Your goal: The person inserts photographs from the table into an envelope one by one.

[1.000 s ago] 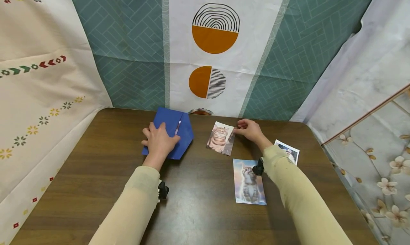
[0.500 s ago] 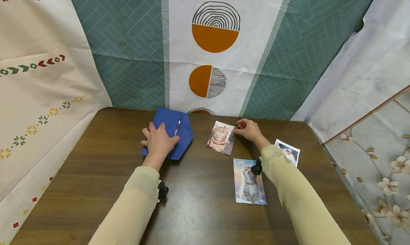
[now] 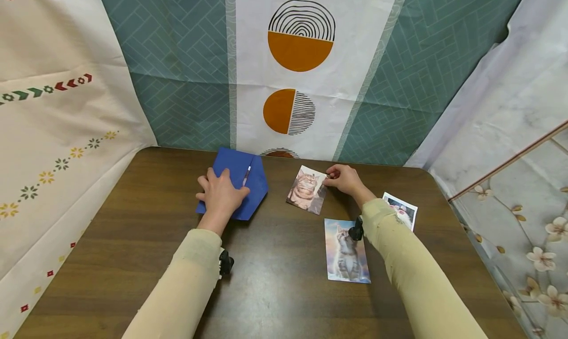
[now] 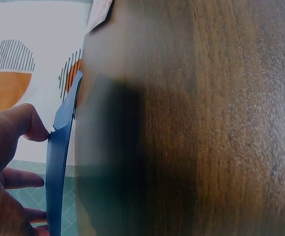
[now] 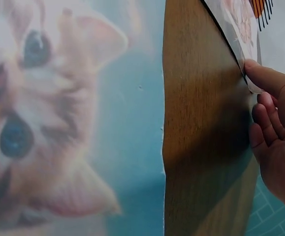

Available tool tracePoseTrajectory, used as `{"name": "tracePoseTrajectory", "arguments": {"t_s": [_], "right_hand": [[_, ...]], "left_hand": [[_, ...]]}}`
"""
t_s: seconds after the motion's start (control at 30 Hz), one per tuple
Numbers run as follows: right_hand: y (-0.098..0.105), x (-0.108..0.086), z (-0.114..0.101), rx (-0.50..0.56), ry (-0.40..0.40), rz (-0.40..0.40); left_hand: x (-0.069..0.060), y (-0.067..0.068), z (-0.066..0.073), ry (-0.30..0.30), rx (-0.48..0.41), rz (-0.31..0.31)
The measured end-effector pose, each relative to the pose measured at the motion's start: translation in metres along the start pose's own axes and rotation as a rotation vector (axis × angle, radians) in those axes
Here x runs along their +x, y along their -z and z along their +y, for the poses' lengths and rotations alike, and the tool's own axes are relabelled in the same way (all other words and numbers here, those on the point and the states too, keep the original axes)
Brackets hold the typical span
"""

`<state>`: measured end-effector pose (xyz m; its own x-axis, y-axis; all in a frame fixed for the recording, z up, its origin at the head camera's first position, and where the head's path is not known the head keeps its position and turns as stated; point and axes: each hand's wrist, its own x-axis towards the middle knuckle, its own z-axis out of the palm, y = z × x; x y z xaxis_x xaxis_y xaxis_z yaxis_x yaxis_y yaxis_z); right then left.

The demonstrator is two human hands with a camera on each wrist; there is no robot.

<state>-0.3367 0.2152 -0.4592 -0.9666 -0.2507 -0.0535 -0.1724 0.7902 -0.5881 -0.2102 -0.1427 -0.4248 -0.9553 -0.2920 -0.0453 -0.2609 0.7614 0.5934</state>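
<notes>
In the head view, my left hand (image 3: 219, 195) lies on a blue envelope (image 3: 255, 196) with its fingers spread. Its fingertips (image 4: 36, 180) touch the envelope's face in the left wrist view. My right hand (image 3: 347, 179) pinches the right edge of a photo of an orange cat (image 3: 304, 187) between thumb and fingers. This photo is seen nearly edge-on in the right wrist view, its held edge off the table. Nearer to me, a photo of a grey tabby kitten (image 3: 343, 262) lies flat, a corner hidden by the wristband. The right sleeve partly covers another photo (image 3: 406, 210).
A brown wooden table (image 3: 266, 299) bears everything. Behind it hangs a green and white patterned cloth (image 3: 191, 83). Pale cloths stand at the left (image 3: 66, 122) and right (image 3: 523, 147) sides.
The right forearm shifts slightly, uncovering more of the photo at the far right. Both hands otherwise stay nearly where they were, on the envelope and the orange cat photo.
</notes>
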Motion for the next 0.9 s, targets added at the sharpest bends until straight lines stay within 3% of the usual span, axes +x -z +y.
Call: {"name": "tracePoseTrajectory", "arguments": {"t_s": [0.5, 0.7, 0.9], "right_hand": [[-0.0058, -0.0022, -0.0012, 0.05, 0.069, 0.07], [-0.0074, -0.0033, -0.0026, 0.075, 0.055, 0.098], [-0.0054, -0.0021, -0.0079, 0.245, 0.027, 0.13]], "left_hand": [[0.0014, 0.0004, 0.0022, 0.001, 0.008, -0.004], [0.0008, 0.0009, 0.0035, 0.002, 0.009, -0.007], [0.0005, 0.0001, 0.0043, 0.005, 0.005, -0.009]]}}
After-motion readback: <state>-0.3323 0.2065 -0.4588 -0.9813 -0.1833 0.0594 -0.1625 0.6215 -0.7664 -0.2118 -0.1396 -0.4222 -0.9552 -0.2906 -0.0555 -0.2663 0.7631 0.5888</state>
